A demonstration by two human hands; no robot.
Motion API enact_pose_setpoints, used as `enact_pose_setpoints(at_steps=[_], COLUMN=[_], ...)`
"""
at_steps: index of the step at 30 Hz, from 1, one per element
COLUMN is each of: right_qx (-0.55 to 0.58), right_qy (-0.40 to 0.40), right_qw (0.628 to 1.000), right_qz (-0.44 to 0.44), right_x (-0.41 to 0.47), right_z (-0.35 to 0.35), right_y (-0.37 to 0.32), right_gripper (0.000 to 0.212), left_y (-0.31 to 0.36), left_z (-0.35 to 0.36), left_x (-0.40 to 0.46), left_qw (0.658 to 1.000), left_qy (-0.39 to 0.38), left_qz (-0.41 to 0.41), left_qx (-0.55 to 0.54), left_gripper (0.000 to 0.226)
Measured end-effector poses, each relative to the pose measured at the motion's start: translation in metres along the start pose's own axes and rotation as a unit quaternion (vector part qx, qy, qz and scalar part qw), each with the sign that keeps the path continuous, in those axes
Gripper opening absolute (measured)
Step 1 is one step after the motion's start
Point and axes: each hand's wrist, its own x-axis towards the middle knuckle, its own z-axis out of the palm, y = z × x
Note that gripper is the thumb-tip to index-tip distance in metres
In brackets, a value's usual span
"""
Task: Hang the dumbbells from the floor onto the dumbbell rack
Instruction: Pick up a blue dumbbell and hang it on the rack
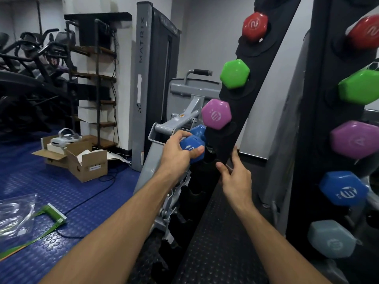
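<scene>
The black slanted dumbbell rack (pixel 256 83) stands in front of me. Its left side carries a red dumbbell (pixel 255 26), a green dumbbell (pixel 234 73) and a purple dumbbell (pixel 216 114), top to bottom. My left hand (pixel 178 152) grips a blue dumbbell (pixel 192 145) by its near head, just below the purple one, at the rack's left edge. My right hand (pixel 235 175) rests open against the rack's lower edge, fingers spread. The rack's right side shows red (pixel 367 31), green (pixel 359 88), purple (pixel 354 139), blue (pixel 343 188) and grey (pixel 332 238) dumbbells.
A grey Matrix weight machine (pixel 143 89) stands behind the rack on the left. An open cardboard box (pixel 82 160) with a white headset sits on the blue studded floor (pixel 41 181). Clear plastic bags and a green strap (pixel 51 214) lie at lower left. Cables cross the floor.
</scene>
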Motion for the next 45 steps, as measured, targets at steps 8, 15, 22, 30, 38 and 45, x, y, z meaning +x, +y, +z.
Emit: enact_pose_setpoints(at_steps=[8, 15, 22, 30, 38, 45], right_qx=[0.107, 0.065, 0.042, 0.087, 0.086, 0.041], right_qy=[-0.017, -0.011, -0.02, -0.056, -0.067, -0.107], right_qw=[0.994, 0.998, 0.999, 0.994, 0.993, 0.992], right_qz=[0.019, -0.003, 0.001, 0.032, 0.04, 0.052], right_x=[0.003, 0.004, -0.001, -0.002, -0.006, -0.026], right_z=[0.001, 0.001, -0.003, -0.011, -0.015, -0.022], right_y=[0.014, 0.013, 0.008, 0.002, -0.001, 0.017], right_gripper=[0.076, 0.076, 0.072, 0.063, 0.064, 0.065], left_y=[0.004, -0.01, -0.01, -0.007, -0.006, -0.033], left_z=[0.009, 0.007, 0.004, 0.0, 0.003, 0.012], left_x=[0.017, 0.015, 0.015, 0.02, 0.014, -0.015], left_qw=[0.984, 0.985, 0.974, 0.969, 0.976, 0.993], left_qy=[-0.116, -0.172, -0.225, -0.244, -0.217, -0.117], left_qz=[0.1, -0.004, 0.007, -0.017, -0.026, 0.005], left_qx=[0.091, 0.008, 0.029, 0.023, 0.003, -0.03], left_gripper=[0.043, 0.043, 0.031, 0.024, 0.016, 0.043])
